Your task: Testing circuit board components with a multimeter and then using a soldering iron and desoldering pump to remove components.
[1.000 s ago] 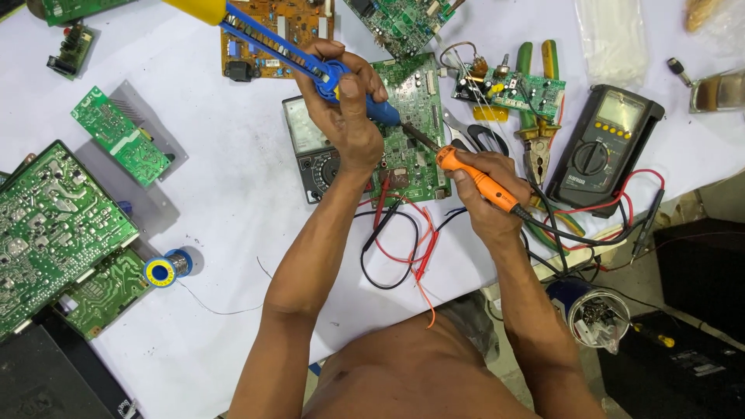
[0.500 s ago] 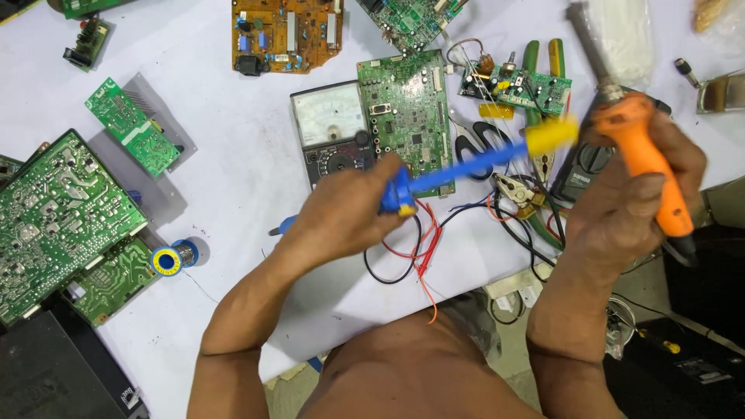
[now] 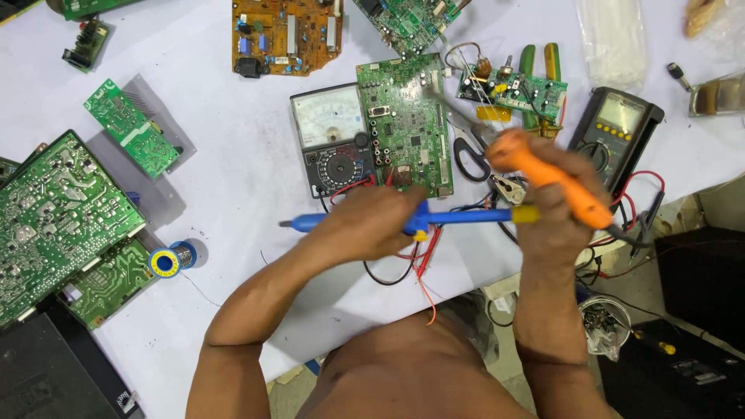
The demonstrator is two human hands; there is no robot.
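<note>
My left hand (image 3: 371, 223) grips a blue desoldering pump (image 3: 458, 216) with a yellow end, held level just in front of a green circuit board (image 3: 405, 124). My right hand (image 3: 560, 209) holds an orange-handled soldering iron (image 3: 548, 177); its metal tip points up-left toward the board's right edge. An analog multimeter (image 3: 330, 140) lies left of the board, partly under it. Red and black leads (image 3: 415, 260) trail beneath my hands.
A digital multimeter (image 3: 617, 128) sits at right, scissors and pliers (image 3: 473, 151) beside the board. Several other circuit boards lie at left (image 3: 58, 213) and at the top (image 3: 283, 35). A solder spool (image 3: 167, 261) rests near the left boards. The table's front edge runs under my arms.
The pump has dropped from a tilt to level and slid left. My right hand has lowered and swung the iron's tip toward the green board.
</note>
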